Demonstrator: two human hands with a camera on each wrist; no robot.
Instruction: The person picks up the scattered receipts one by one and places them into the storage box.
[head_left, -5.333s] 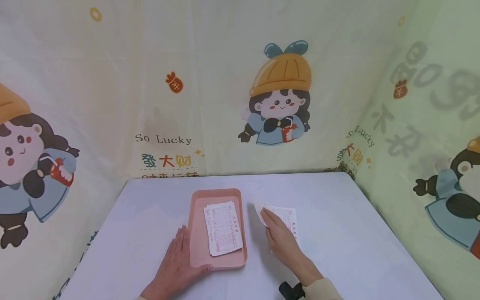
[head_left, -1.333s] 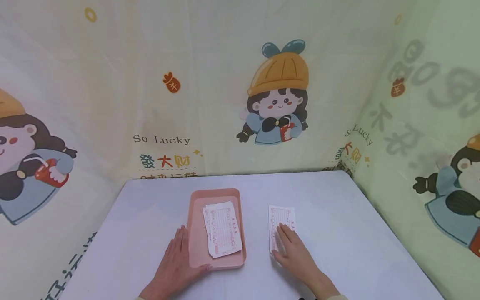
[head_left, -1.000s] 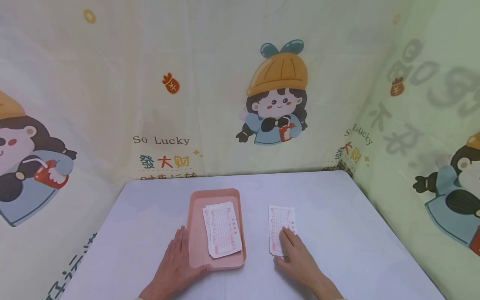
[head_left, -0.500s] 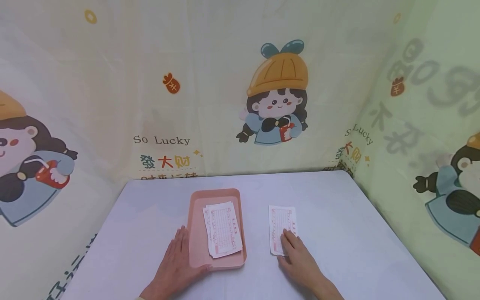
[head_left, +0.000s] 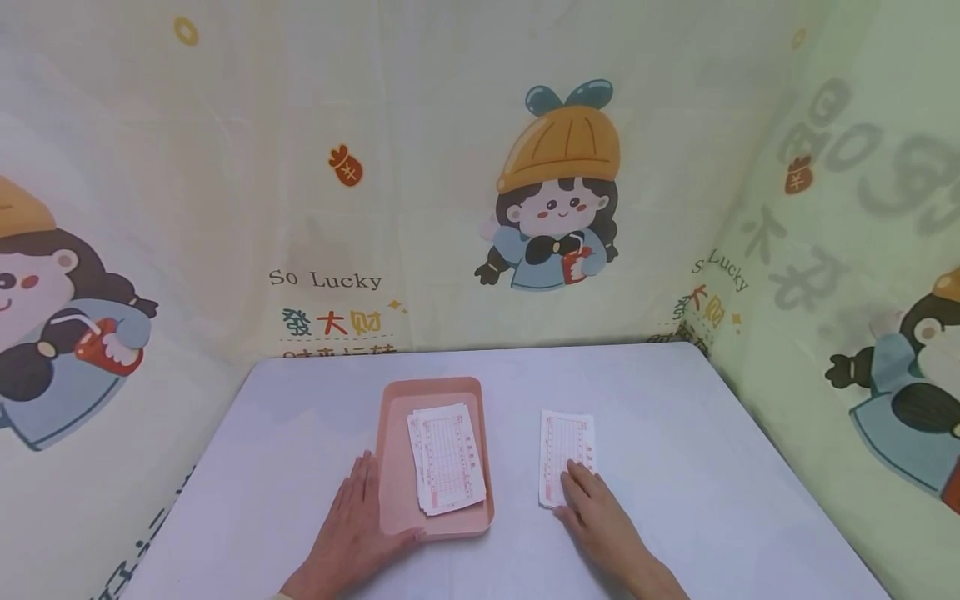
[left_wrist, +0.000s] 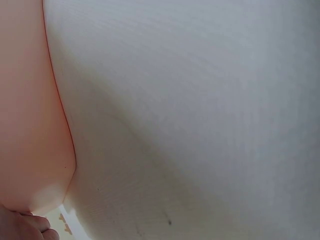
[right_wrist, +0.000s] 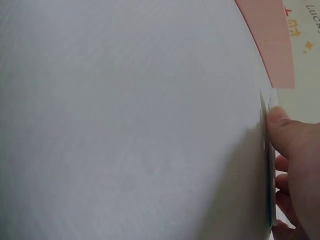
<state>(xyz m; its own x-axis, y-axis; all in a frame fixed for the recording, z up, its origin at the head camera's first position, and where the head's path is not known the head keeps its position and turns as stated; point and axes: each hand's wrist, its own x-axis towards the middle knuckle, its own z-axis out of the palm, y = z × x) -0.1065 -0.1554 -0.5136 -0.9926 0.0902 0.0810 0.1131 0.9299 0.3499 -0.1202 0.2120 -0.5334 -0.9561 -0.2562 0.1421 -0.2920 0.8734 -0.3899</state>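
Note:
A pink tray (head_left: 395, 467) holds a small pile of red-printed paper slips (head_left: 452, 458), stacked slightly askew. Flat along the tray's left side lies my left hand (head_left: 352, 521), its thumb stretched across the near rim. In the left wrist view the tray's side (left_wrist: 30, 110) shows with fingertips (left_wrist: 37, 224) at its end. To the tray's right a second stack of slips (head_left: 558, 446) lies on the table. My right hand (head_left: 603, 521) rests its fingers on that stack's lower right. In the right wrist view the thumb (right_wrist: 285, 127) touches the stack's edge (right_wrist: 270, 185), where sheets splay apart.
The white table (head_left: 315, 400) ends at a cloth backdrop (head_left: 435, 208) printed with cartoon figures and lettering. More of this cloth (head_left: 885, 250) hangs along the right side. A strip of tabletop lies between the tray and the right-hand stack.
Several seconds ago my right hand held a slip lifted off the right-hand stack. It has since come down onto the stack and slid slightly right and nearer. The left hand has stayed put.

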